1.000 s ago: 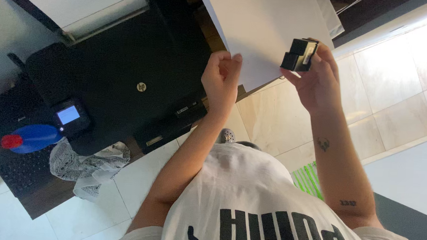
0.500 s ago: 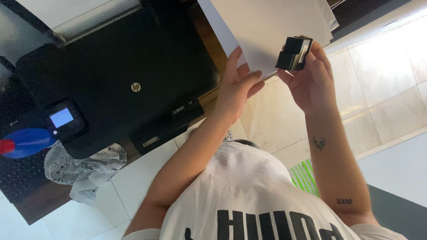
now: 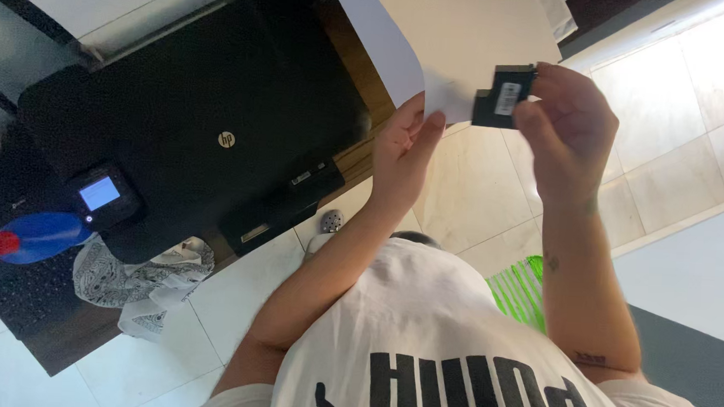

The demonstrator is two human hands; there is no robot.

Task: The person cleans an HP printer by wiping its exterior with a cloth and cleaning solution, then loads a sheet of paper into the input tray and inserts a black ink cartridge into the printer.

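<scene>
At the far left a blue bottle with a red cap (image 3: 26, 237) lay on its side on the dark desk (image 3: 38, 327); beside it sat a crumpled patterned cloth (image 3: 139, 283), spilling over the desk's edge above the pale tiled floor (image 3: 495, 186). The black printer (image 3: 193, 112) took up most of the desk, its small lit screen (image 3: 99, 192) just above the bottle and a white paper tray (image 3: 100, 4) at its far side.

Toward the middle, the person's left hand (image 3: 406, 152) was raised with its fingers (image 3: 434, 126) held fairly straight and pressed against the lower corner of a white sheet of paper (image 3: 462, 31), which curled where it was touched; whether the thumb closed behind the sheet could not be told (it was hidden by the palm).

Right of that, the right hand (image 3: 568, 128) pinched a small black ink cartridge (image 3: 504, 95) by its right end; the thumb lay across its near face and the fingertips closed over its top edge, so the cartridge stuck out to the left of the hand, its pale label facing the camera. The cartridge hung in front of the sheet, just beside the left fingertips yet apart from them.

Lower right, something bright green and striped (image 3: 518, 290) showed on the floor past the white shirt (image 3: 436, 356).
</scene>
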